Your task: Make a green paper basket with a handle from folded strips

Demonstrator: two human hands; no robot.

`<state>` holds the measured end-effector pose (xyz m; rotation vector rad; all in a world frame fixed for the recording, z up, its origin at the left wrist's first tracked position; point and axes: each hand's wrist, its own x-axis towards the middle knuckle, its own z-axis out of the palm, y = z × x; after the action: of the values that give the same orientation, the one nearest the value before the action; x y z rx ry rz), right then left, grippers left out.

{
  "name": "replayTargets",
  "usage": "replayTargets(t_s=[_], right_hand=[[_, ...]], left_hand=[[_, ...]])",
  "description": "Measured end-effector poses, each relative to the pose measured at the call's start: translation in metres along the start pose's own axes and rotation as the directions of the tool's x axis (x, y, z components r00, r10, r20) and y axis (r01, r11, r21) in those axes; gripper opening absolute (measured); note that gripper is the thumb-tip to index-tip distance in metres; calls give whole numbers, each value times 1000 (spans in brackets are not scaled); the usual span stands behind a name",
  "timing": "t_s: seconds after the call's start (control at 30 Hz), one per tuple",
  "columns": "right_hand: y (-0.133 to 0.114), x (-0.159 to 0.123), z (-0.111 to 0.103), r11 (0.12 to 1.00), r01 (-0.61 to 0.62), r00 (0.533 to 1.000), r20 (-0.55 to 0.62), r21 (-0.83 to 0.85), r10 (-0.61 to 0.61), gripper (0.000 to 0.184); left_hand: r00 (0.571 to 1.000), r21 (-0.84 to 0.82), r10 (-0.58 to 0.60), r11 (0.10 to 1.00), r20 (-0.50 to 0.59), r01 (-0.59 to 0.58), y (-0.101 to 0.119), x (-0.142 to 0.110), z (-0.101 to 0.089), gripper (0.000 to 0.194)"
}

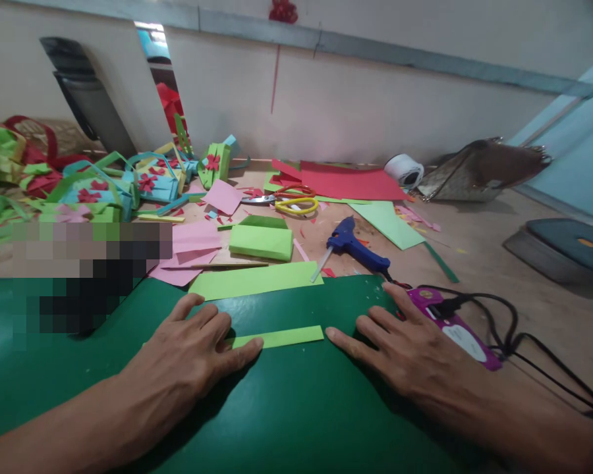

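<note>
Head view, with the glue gun [358, 245] serving as landmark. On the near side of the gun and to its left, a narrow green strip [286, 336] is lying flat on the green board [281, 415]. Farther left of the gun, the left hand [192, 349] is resting palm down; its thumb is lying on the strip, its other fingers are bending toward the board, half curled, and the strip's left part is disappearing beneath them, so whether they are pinching it cannot be told. Directly nearer than the gun, the right hand [410, 349] is facing palm down with fingers loosely spread and slightly bent, gripping nothing visible; its thumb tip is pointing at the strip's right end, just beside it. A wider green sheet [247, 282], a green box [261, 242] and pink paper [192, 245] are lying left of the gun. Scissors [296, 207] are lying beyond it to the left, red paper [350, 181] beyond it, and paper baskets [165, 189] are standing far to its left. Nearer than the gun and to its right, a purple power strip [467, 342] is lying among black cables [514, 316].
</note>
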<state>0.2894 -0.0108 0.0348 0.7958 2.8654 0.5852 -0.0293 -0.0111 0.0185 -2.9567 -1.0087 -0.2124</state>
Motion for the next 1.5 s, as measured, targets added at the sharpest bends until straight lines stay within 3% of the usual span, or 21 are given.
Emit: replayTargets(t_s=[0.13,0.23,0.33,0.43,0.57,0.7,1.0,1.27,1.5], right_hand=[[-2,-1,-13,989,-145,986,-82,2,145,47],[-11,12,-30,925,-234,946,-149,299,288,40],[-22,35,-41,707,-312,923,25,635,385,18],[-28,58,-40,535,-395,906,220,747,361,7],[-28,76,-33,569,-410,909,264,713,323,11],[-28,81,-27,585,-394,918,272,709,288,10],[-34,82,-18,551,-356,932,244,754,268,19],[-34,82,-11,568,-314,943,178,761,282,22],[-33,83,-8,526,-293,942,148,798,301,24]], left_hand=[[1000,-16,-2,1000,-11,2,10,5,5,35],[998,-10,-7,1000,-58,7,24,14,9,36],[993,22,-35,999,-110,38,35,21,14,38],[986,31,-68,997,-151,74,39,22,17,36],[973,-8,-89,996,-214,90,37,17,20,31],[959,-99,-140,988,-248,119,37,13,22,12],[950,-255,-188,959,-251,122,33,6,15,24],[883,-471,-468,788,-42,395,15,-30,2,22],[818,-550,-574,673,33,494,9,-48,-4,24]])
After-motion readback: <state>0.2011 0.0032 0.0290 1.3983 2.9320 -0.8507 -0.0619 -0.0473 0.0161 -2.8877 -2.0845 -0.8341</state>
